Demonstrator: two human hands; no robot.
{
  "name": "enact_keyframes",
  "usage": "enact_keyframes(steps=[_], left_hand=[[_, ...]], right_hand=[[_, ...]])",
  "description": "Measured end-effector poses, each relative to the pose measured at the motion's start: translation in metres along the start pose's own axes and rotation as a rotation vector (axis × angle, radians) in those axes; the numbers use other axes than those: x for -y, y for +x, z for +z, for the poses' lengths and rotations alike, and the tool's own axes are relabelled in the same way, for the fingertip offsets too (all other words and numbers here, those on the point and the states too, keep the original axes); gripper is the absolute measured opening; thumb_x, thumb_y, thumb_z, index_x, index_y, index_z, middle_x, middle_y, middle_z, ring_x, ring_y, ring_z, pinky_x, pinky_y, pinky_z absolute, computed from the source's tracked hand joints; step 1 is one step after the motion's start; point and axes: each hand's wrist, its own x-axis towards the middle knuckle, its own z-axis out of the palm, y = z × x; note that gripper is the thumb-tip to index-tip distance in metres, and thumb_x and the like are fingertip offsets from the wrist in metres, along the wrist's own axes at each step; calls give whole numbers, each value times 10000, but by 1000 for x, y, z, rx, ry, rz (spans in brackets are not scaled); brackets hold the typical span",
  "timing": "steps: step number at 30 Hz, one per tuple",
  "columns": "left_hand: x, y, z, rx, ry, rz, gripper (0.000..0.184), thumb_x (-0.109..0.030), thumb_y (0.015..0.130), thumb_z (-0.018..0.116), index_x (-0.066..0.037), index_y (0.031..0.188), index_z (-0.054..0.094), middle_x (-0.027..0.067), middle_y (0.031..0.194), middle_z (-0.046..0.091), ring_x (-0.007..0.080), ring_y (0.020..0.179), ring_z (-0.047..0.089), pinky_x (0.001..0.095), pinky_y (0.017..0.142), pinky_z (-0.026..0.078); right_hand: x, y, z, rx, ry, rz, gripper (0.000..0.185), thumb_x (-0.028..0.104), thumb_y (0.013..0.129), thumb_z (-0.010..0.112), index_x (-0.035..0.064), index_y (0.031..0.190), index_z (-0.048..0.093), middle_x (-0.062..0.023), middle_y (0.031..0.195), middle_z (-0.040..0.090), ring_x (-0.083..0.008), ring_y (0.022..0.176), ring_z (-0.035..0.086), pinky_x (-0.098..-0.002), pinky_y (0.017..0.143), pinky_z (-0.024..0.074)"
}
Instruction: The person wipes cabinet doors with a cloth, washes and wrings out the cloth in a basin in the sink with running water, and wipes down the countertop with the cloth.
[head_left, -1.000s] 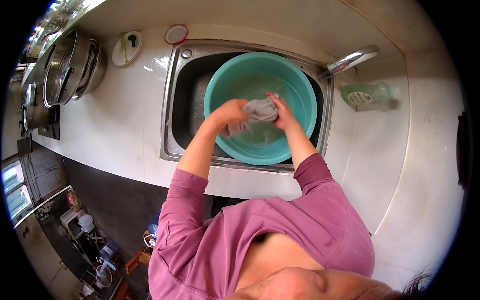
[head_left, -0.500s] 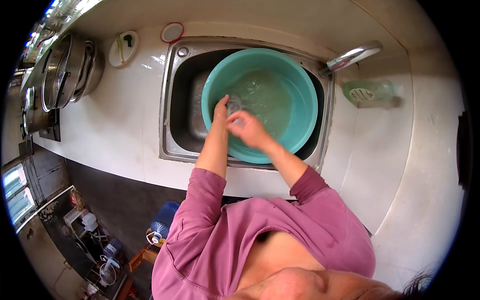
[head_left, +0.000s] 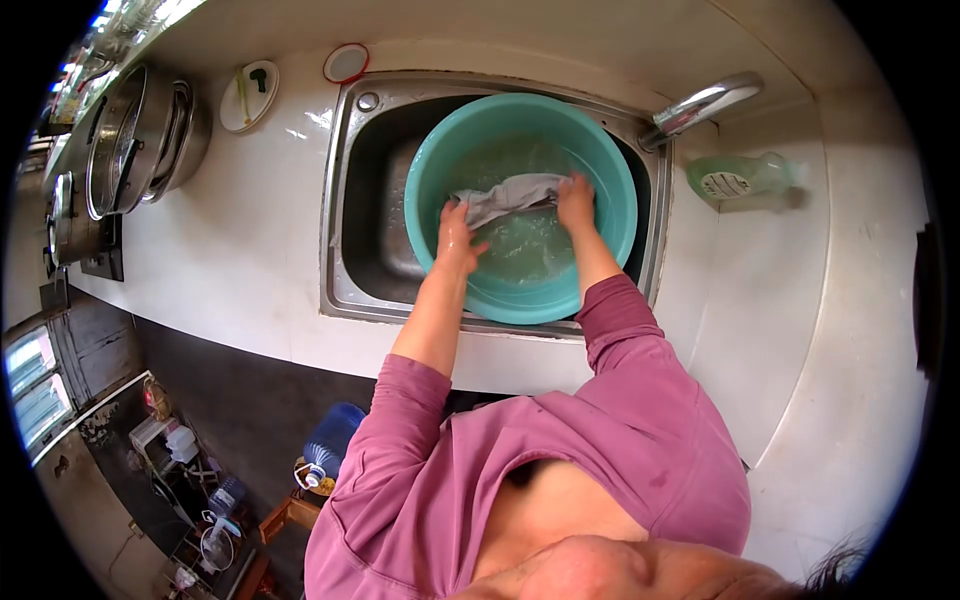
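A greyish-white cloth (head_left: 512,194), wet and bunched lengthwise, stretches between my hands over cloudy water. It is inside a large turquoise basin (head_left: 622,190). My left hand (head_left: 457,238) has its fingers at the cloth's left end, with the thumb standing away from them. At the other end, my right hand (head_left: 576,205) grips the cloth, its fingertips slightly blurred. Both hands are within the basin's rim.
The basin sits in a steel sink (head_left: 375,200). A chrome faucet (head_left: 705,108) and a green detergent bottle (head_left: 745,178) are on the right. Left are a white plate (head_left: 248,108), a red-rimmed lid (head_left: 346,63) and steel pots (head_left: 150,145). A blue water jug (head_left: 333,435) stands below.
My hands were close together at the basin's left side, over a bunched, unclear item. The right hand has moved right and the cloth is now drawn out between them.
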Motion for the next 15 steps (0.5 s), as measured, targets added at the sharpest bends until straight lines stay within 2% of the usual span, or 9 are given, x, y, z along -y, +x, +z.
enact_keyframes(steps=[1, 3, 5, 8, 10, 11, 13, 14, 15], left_hand=[[1, 0, -4, -87, 61, -62, 631, -335, 806, 483, -176, 1332, 173, 107, 1350, 237, 349, 1188, 302, 560, 886, 311], [4, 4, -6, -62, 16, -115, 603, -343, 811, 474, -176, 1322, 201, 107, 1351, 231, 356, 1184, 305, 572, 890, 296], [5, 8, -5, -40, -43, -186, 577, -351, 817, 465, -176, 1313, 230, 108, 1352, 226, 362, 1179, 308, 585, 895, 282], [3, 23, -17, 203, -164, -174, 453, -326, 778, 512, -74, 1145, 428, 153, 1114, 446, 323, 965, 486, 505, 752, 430], [9, 59, -28, 350, -143, -145, 364, -284, 760, 529, -25, 1016, 508, 150, 931, 538, 288, 806, 558, 423, 661, 482], [24, 74, -34, 380, -113, -108, 332, -264, 754, 530, -4, 959, 531, 141, 851, 561, 275, 740, 573, 391, 624, 492], [1, 0, -4, 285, -278, -105, 259, -161, 810, 405, 18, 958, 519, 130, 874, 579, 285, 800, 579, 391, 716, 490], [-4, -19, 5, 371, -317, -84, 272, -163, 817, 394, 14, 982, 518, 131, 905, 576, 280, 848, 566, 395, 766, 467], [-6, -32, 10, 454, -354, -65, 286, -166, 823, 383, 10, 1005, 516, 131, 936, 574, 275, 895, 553, 399, 816, 444]], right_hand=[[15, -7, -13, 0, 3, 5, 301, 257, 809, 498, 48, 1025, 519, -201, 954, 548, -373, 906, 482, -417, 804, 399], [51, -21, -34, 579, -42, -80, 319, 243, 787, 524, 31, 1026, 515, -215, 981, 539, -354, 921, 498, -415, 801, 403], [74, -40, -26, 445, 292, -46, 338, 253, 758, 560, 37, 1015, 520, -211, 994, 538, -337, 923, 519, -407, 784, 415], [149, -64, -85, 624, 423, -127, 338, 222, 729, 590, 47, 1010, 523, -191, 966, 556, -321, 894, 546, -394, 751, 433], [165, -73, -99, 770, 318, -389, 329, 223, 728, 630, 36, 979, 529, -142, 966, 566, -263, 866, 561, -326, 724, 448], [159, -70, -93, 617, 400, -479, 318, 232, 715, 660, 46, 941, 536, -110, 889, 588, -200, 780, 575, -301, 679, 451], [152, -44, -96, 646, 552, -48, 310, 239, 729, 661, 43, 942, 549, -45, 758, 602, -88, 679, 543, -245, 616, 449], [138, -29, -89, 547, 494, 5, 320, 247, 740, 653, 45, 968, 556, -48, 812, 606, -105, 723, 552, -251, 633, 452], [124, -16, -83, 527, 690, 147, 315, 236, 754, 639, 57, 996, 546, -58, 862, 600, -126, 767, 554, -261, 668, 453]])
